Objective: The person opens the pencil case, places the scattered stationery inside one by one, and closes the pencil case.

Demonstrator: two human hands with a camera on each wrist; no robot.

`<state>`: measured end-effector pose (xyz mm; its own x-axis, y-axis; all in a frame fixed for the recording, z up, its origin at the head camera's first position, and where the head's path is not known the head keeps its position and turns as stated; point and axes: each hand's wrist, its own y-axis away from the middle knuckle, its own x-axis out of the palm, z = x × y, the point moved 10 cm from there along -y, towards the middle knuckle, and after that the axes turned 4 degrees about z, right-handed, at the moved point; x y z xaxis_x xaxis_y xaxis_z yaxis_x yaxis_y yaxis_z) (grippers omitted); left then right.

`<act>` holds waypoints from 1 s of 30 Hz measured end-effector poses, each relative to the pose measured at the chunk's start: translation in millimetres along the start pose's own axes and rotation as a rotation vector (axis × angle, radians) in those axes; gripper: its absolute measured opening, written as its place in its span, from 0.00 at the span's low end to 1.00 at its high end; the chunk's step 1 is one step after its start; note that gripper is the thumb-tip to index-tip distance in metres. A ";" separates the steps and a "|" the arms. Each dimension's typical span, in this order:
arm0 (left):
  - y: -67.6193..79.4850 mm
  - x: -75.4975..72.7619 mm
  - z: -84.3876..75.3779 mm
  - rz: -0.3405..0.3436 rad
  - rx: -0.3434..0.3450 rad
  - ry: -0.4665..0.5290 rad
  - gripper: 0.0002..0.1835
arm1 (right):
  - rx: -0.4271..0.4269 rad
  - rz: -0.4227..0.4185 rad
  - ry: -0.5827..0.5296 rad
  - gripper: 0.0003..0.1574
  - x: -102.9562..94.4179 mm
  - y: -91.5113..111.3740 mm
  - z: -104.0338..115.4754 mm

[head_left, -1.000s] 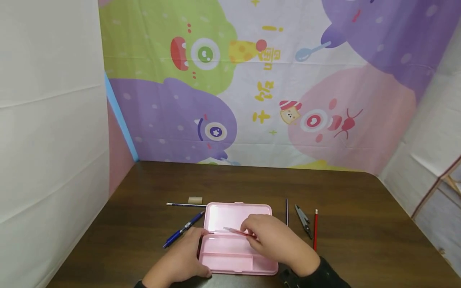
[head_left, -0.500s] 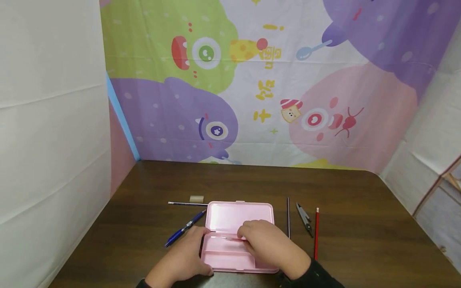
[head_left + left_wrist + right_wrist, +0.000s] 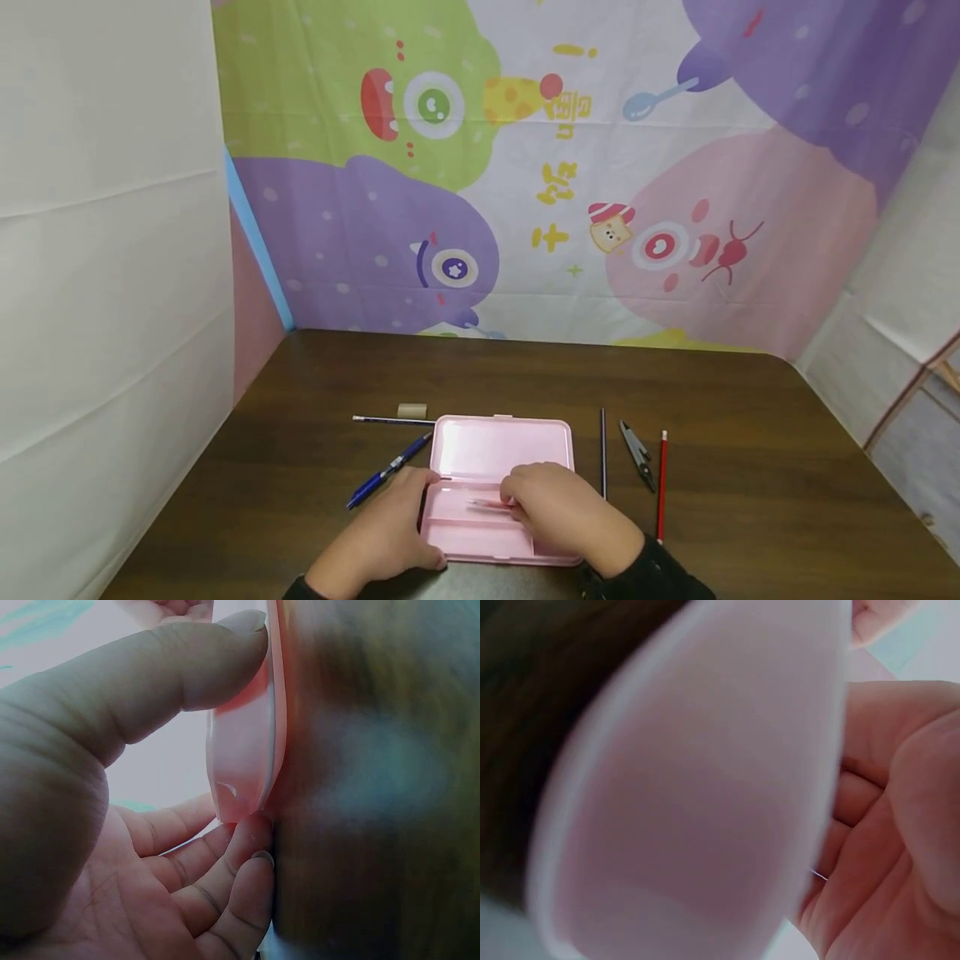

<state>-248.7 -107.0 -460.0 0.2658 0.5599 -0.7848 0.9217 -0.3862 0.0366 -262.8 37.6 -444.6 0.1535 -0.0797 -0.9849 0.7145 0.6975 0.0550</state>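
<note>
A pink pencil case (image 3: 501, 448) lies opened flat on the dark table, its lid at the far side and its divided tray toward the person. At its left end, my left hand (image 3: 390, 527) grips the case, thumb at the near corner and fingers on the end wall. My right hand (image 3: 566, 508) pinches a slim pen (image 3: 489, 505), reddish with a clear end, low over the long rear compartment. The part of the pen inside the fingers is hidden. In the right wrist view, the blurred case wall (image 3: 690, 795) covers the fingertips.
Left of the case are a blue pen (image 3: 388, 472), a dark pencil (image 3: 392, 420) and a beige eraser (image 3: 412, 411). To the right lie another dark pencil (image 3: 603, 454), a drawing compass (image 3: 637, 455) and a red pencil (image 3: 662, 487). A cartoon cloth (image 3: 555, 183) hangs behind the table.
My right hand has lowered the pen from over the lid's hinge side into the rear compartment area. The left hand keeps its hold on the case; the head view has shifted slightly.
</note>
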 end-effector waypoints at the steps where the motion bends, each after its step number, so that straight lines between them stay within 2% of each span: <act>1: 0.0 -0.4 -0.3 -0.002 -0.002 -0.001 0.50 | 0.005 0.007 -0.006 0.02 0.6 -0.3 -0.7; 16: -1.3 4.9 3.4 0.055 -0.052 0.036 0.53 | 0.002 0.038 -0.094 0.03 3.7 0.4 -1.4; 30: -1.4 3.4 2.2 0.026 -0.031 0.025 0.52 | -0.006 0.050 -0.162 0.06 1.7 3.3 0.5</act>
<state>-249.7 -106.2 -464.0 0.2963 0.5679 -0.7680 0.9225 -0.3783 0.0762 -259.9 39.4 -446.0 0.2967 -0.1580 -0.9418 0.6991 0.7078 0.1015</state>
